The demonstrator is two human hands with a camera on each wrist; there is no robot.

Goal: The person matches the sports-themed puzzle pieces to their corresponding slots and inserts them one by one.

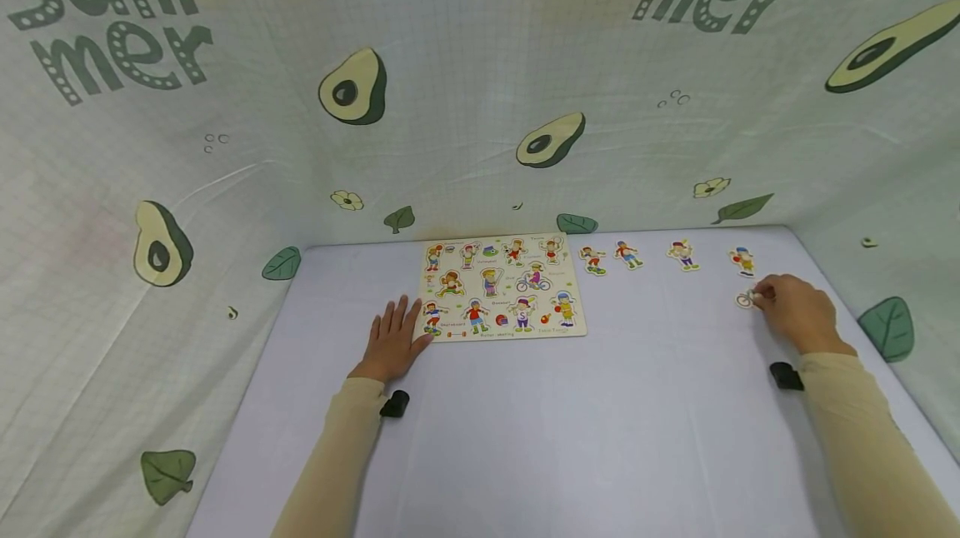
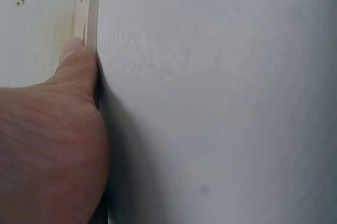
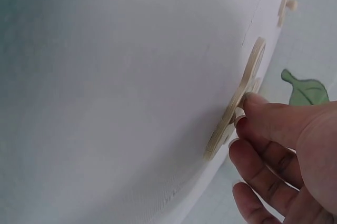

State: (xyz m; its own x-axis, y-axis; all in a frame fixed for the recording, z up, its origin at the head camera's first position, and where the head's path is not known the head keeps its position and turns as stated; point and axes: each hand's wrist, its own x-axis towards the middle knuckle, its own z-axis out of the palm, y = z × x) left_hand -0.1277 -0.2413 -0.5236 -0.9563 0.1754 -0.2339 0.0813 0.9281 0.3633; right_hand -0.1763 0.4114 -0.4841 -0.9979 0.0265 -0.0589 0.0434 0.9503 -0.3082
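In the head view, the left hand [image 1: 392,340] is laid flat with straight fingers on the table [image 1: 525,430], its thumb against the puzzle board [image 1: 501,286]; the right hand [image 1: 797,311] is curled over a small bicycle piece [image 1: 745,299], whose print is hard to make out. In the left wrist view, only the thumb [image 2: 73,71] and the board's edge [image 2: 92,13] are seen. In the right wrist view, the piece's peg [image 3: 241,109] is pinched, mostly hidden by fingertips [image 3: 253,100].

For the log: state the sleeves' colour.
Plain beige long sleeves, clearest in the head view.
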